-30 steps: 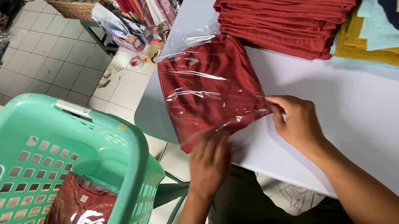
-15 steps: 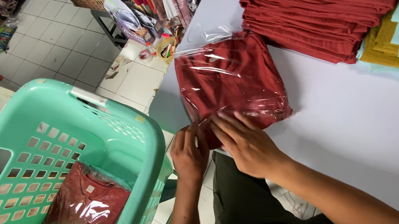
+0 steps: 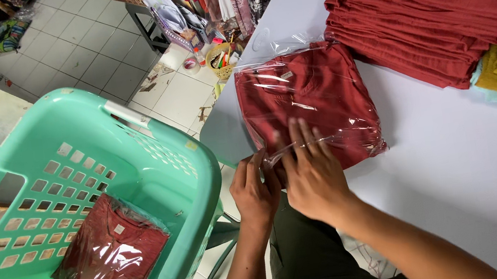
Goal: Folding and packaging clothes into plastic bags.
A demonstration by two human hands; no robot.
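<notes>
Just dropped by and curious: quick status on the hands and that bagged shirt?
Both hands, left hand and right hand, pressing near edge of bagged red garment. Garment flat on white table. Nothing in the way.

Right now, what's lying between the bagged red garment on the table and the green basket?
Head view: only both hands, left hand and right hand, at the bagged red garment edge; beyond them, floor before the green basket.

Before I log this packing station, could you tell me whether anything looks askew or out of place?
Little stands out. The bagged red garment under the left hand and right hand overhangs the table edge slightly, and the bagged garment in the green basket lies tilted rather than square.
</notes>
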